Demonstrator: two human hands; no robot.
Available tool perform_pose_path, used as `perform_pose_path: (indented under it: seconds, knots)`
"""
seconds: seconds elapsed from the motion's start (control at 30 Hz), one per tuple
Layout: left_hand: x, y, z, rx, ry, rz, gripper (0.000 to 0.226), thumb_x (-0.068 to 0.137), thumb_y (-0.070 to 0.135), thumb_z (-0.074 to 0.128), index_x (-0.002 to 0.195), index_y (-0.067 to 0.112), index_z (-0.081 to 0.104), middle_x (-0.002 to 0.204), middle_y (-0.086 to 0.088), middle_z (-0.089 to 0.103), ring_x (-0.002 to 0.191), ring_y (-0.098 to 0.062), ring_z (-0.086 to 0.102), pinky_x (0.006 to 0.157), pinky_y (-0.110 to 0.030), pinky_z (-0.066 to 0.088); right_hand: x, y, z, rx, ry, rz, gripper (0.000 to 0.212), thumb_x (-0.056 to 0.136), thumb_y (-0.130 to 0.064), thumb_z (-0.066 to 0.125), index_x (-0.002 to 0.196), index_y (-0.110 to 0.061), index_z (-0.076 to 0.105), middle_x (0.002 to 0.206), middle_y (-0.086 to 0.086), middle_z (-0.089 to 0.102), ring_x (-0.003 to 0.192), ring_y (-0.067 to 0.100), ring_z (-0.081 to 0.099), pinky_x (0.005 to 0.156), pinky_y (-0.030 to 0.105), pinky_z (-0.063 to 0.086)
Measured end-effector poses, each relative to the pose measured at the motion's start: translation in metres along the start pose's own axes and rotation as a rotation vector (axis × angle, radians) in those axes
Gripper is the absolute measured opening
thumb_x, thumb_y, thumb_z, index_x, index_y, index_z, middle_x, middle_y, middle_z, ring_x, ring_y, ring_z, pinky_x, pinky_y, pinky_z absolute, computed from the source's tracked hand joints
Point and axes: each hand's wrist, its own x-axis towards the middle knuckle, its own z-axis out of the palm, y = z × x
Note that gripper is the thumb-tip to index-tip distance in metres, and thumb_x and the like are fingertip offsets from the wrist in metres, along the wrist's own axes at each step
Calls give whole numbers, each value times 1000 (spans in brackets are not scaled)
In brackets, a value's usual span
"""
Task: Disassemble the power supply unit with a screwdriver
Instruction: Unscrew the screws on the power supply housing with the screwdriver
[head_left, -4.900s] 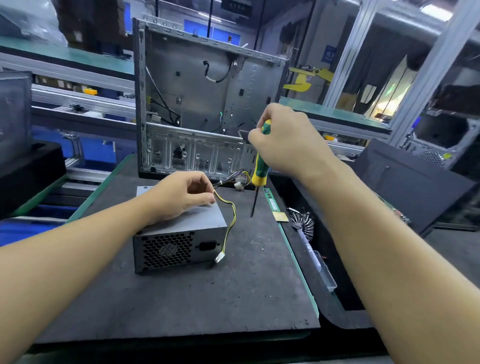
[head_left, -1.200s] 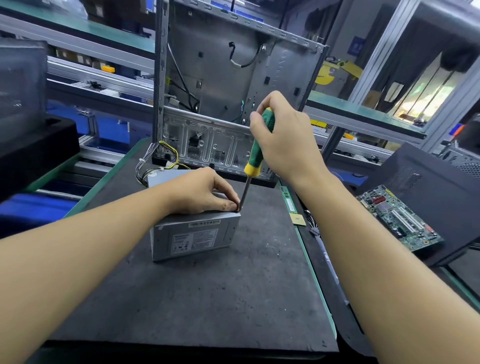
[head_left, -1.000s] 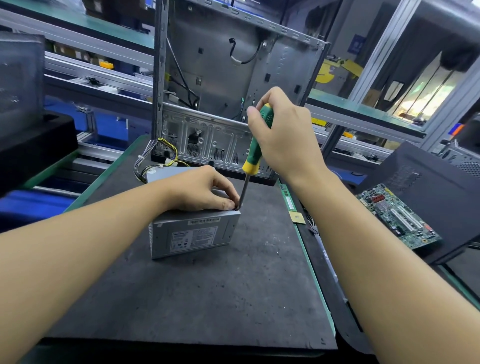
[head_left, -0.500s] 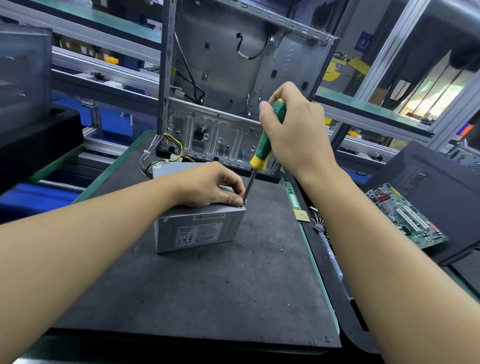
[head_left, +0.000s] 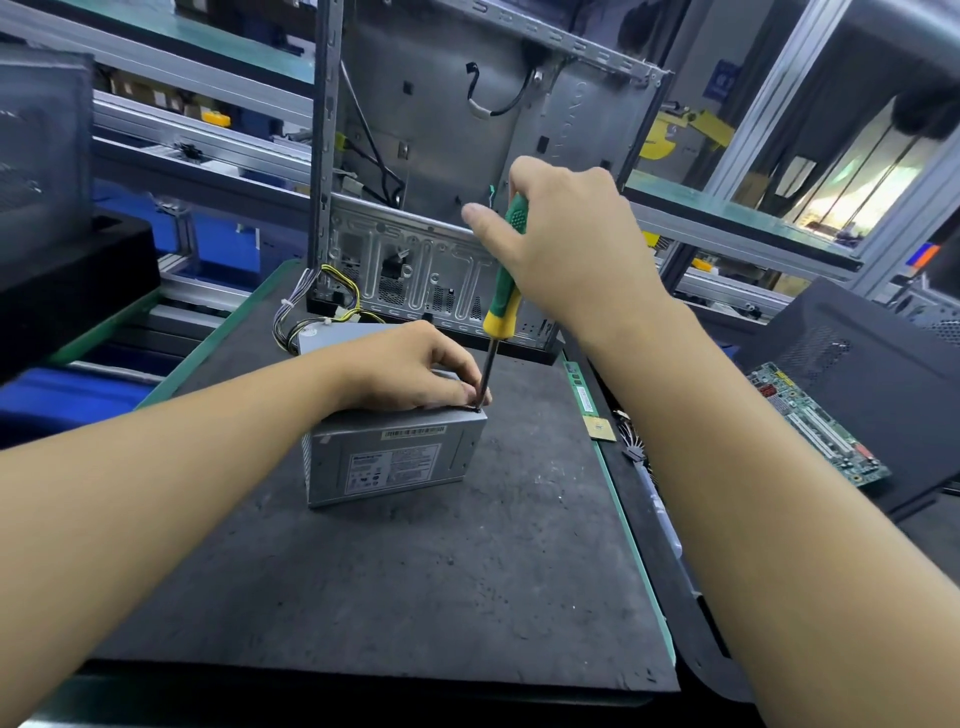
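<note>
One steel box, the power supply (head_left: 395, 457), sits on the dark mat of the bench (head_left: 415, 597) with its label side toward me and its bundle of cables (head_left: 311, 312) trailing off the far end. I judge it heavy for its size and stiff enough not to flex under pressure. Its smooth sheet sides could slide on the mat, though, and the folded edges may be sharp, so it is best pinned flat from above or gripped by the long sides, never by the wires. My left hand (head_left: 410, 369) lies on its top, curled fingertips bunched round the tip of the screwdriver (head_left: 501, 296) at the near right corner. My right hand (head_left: 561, 249) wraps the green and yellow handle, thumb sticking out, shaft nearly upright. A computer case (head_left: 467, 156) stands behind, and a circuit board (head_left: 810, 426) lies off to the right.
</note>
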Motion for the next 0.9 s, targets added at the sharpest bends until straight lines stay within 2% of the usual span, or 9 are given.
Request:
perform_pose_path:
  seconds: [0.13,0.27,0.33,0.4,0.5,0.6,0.7,0.77,0.9]
  knots:
    - [1,3,4,71,58,-77,32,85,25,58,111,35,74,117,-4,74,116,-28,64,107,-44,47,4,-2,-7,63,-91,-31,29,97,-39,53,87,-14,43,72,0,43,80,29,45,60,32,24]
    - [3,3,10,254,59,-53,22,98,27,57,108,29,76,109,25,71,105,8,61,100,-23,46,5,-5,-16,157,-218,-45,13,96,-30,55,91,-18,52,84,-1,53,70,19,50,61,29,34]
    - [4,3,10,302,70,-27,20,99,29,57,100,25,77,99,29,69,100,14,58,91,-19,45,6,-3,-20,239,-270,8,9,92,-24,56,85,-19,54,78,-5,53,62,12,50,59,28,37]
    - [5,2,10,337,77,-4,21,100,29,57,98,24,77,98,24,70,100,8,59,92,-22,46,6,-1,-20,300,-267,75,7,88,-23,58,81,-20,56,74,-4,55,60,12,52,56,26,39]
    - [4,3,11,369,77,9,20,99,29,58,97,25,78,98,18,71,100,-1,62,95,-28,47,3,-3,-11,178,-199,136,16,91,-28,54,96,-13,51,77,0,49,67,20,49,50,29,31]
    - [11,3,10,461,62,-3,23,98,29,55,92,21,76,92,9,73,97,-12,63,95,-33,44,-1,-6,-5,38,-134,171,28,98,-41,46,95,-15,38,73,1,36,72,32,44,58,34,30]
    - [28,1,8,640,63,-37,29,98,34,51,81,22,71,84,-4,72,84,-22,61,77,-24,35,3,-7,-9,-13,-140,174,45,99,-59,40,90,-15,44,84,4,43,84,32,45,68,35,33]
    - [40,-1,10,726,86,-56,29,98,38,47,74,27,59,83,-9,71,81,-27,61,71,-18,30,7,-5,-13,30,-179,136,37,102,-47,42,91,-12,49,92,8,50,87,31,50,69,32,34]
    - [50,-14,15,769,98,-161,40,92,40,33,78,21,64,88,0,69,93,-21,60,95,-36,23,8,1,-22,15,-282,24,27,102,-20,39,107,-7,61,110,12,62,94,27,54,74,30,38]
